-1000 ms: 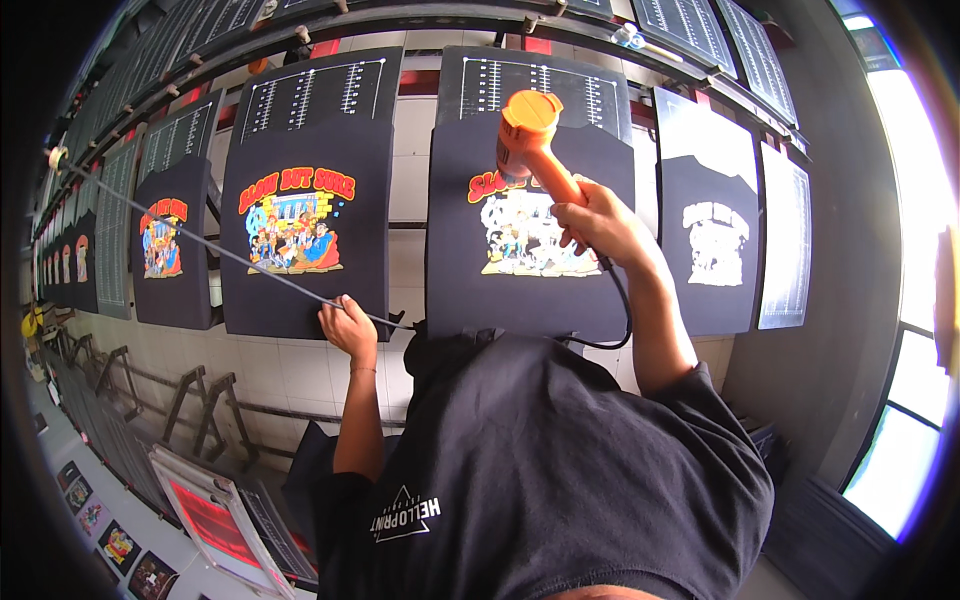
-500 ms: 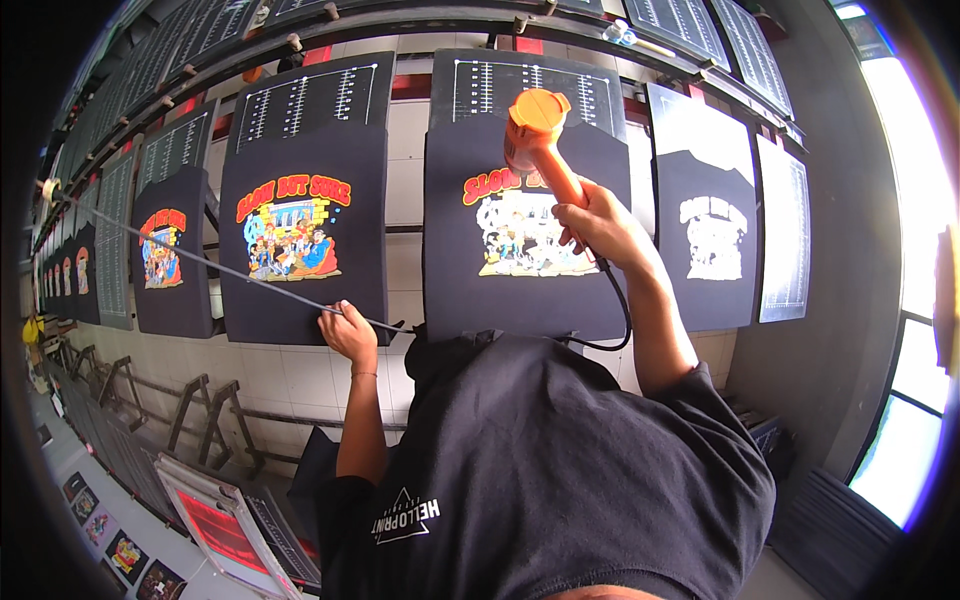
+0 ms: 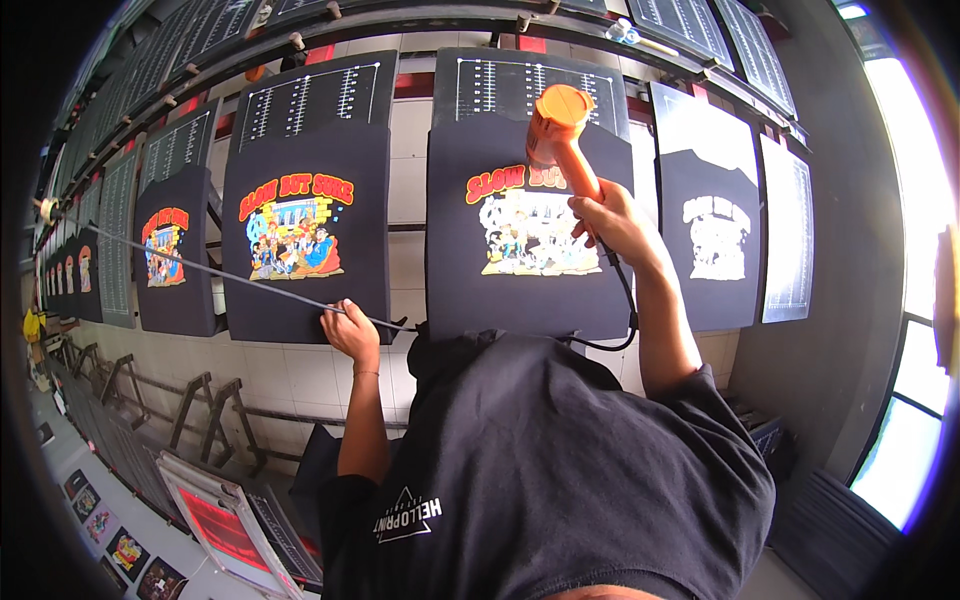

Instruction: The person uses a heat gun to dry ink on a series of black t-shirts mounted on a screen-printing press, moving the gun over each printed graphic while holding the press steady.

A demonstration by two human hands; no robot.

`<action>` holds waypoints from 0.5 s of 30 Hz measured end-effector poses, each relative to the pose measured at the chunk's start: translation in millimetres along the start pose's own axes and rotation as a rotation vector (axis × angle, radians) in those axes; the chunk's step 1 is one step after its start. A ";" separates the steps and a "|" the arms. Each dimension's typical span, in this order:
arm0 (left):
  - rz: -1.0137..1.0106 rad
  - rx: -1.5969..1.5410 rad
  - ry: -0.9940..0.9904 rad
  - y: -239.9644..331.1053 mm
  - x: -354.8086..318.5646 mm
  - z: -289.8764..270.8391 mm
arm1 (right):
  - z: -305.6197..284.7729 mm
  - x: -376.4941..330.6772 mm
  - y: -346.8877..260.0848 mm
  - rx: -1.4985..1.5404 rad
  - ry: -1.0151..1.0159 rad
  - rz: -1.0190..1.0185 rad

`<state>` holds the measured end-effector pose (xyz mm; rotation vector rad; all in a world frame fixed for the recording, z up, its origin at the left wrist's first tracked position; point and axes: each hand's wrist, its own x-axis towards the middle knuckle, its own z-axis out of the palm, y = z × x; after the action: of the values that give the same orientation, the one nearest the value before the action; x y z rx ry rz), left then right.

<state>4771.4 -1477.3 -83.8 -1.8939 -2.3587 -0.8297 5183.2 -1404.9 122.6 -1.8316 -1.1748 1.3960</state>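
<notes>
My right hand (image 3: 612,222), right of centre in the frame, was clamped around the handle of an orange plastic heat gun (image 3: 560,135). Its round nozzle end sat in the upper centre of the frame, over the top edge of the print on a black T-shirt stretched over a flat printing board (image 3: 530,245). That print showed red and yellow lettering above a pale cartoon group, and the gun body covered part of the lettering. A black power cord (image 3: 628,300) ran from the gun handle down past my right wrist and looped along the lower edge of that shirt.

My left hand (image 3: 350,330), left of centre, was closed on the lower right corner of a second black T-shirt on its own board (image 3: 305,240), printed in full colour with the same lettering. A thin dark line (image 3: 220,272) crossed this shirt diagonally from the far left edge of the frame to my left hand; whether the fingers gripped it or only the shirt hem could not be determined.

The two hands were well apart, one on each board. A third black shirt with a white-only print (image 3: 715,240) hung at the right. A screen frame with a red panel (image 3: 215,520) lay at the lower left.
</notes>
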 end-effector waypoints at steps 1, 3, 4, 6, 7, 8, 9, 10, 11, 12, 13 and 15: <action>0.010 0.001 -0.001 -0.1 -0.1 0.3 | -4.2 -0.1 1.2 -0.001 -0.027 0.023; -0.015 0.000 -0.022 0.9 -0.8 -1.8 | -14.3 0.6 -2.1 -0.003 -0.084 0.065; -0.027 -0.001 -0.033 1.5 -0.9 -2.6 | -16.7 -1.6 -5.7 0.011 -0.086 0.067; -0.005 -0.008 -0.020 1.7 -0.7 -1.3 | -10.9 -0.4 1.8 0.027 -0.040 0.021; 0.005 -0.012 -0.013 1.9 -0.5 -0.6 | -7.5 -0.3 4.2 0.034 -0.017 -0.002; 0.022 -0.056 -0.018 0.8 -0.1 -1.0 | -3.3 -3.6 2.0 0.053 -0.003 -0.005; 0.039 -0.100 -0.022 0.1 1.0 -0.4 | -6.3 -6.4 -2.1 0.047 -0.032 0.007; 0.056 -0.145 -0.027 0.2 2.1 0.9 | -11.5 -10.1 -7.0 0.040 -0.060 0.020; 0.071 -0.179 -0.061 7.0 4.8 0.3 | -15.4 -13.0 -8.4 0.033 -0.086 0.033; 0.086 -0.214 -0.096 15.0 7.8 1.2 | -16.6 -13.9 -7.0 0.032 -0.080 0.038; 0.103 -0.249 -0.131 24.3 10.8 3.4 | -16.3 -12.6 -1.1 0.027 -0.055 0.020; 0.261 -0.276 -0.070 37.0 11.0 13.0 | -9.8 -7.4 11.1 0.020 -0.019 -0.020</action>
<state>4806.2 -1457.3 -76.8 -2.3051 -2.0540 -1.1249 5195.3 -1415.8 119.9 -1.7922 -1.1813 1.4123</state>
